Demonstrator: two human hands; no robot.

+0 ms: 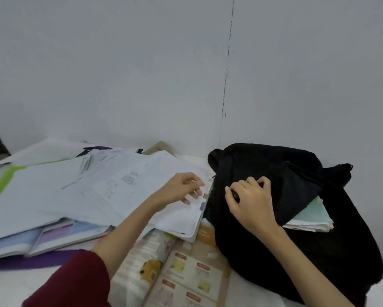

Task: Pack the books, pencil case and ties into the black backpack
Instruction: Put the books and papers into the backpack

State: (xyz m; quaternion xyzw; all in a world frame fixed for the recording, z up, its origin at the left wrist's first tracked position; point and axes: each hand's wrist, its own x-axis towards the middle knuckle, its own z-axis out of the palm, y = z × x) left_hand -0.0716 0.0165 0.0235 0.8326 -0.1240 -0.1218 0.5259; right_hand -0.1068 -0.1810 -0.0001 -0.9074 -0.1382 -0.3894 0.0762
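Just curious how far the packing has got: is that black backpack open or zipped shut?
Open. A pale green book pokes out of a gap in the black backpack, and the right hand grips the fabric at the opening.

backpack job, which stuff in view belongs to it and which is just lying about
Belongs: backpack, pale green book poking from it, white book, book stack, left hand, right hand.

Lying about: loose papers, open catalogue, purple cloth.

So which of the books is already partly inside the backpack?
The pale green book poking out of the black backpack beside the right hand; the others lie outside it.
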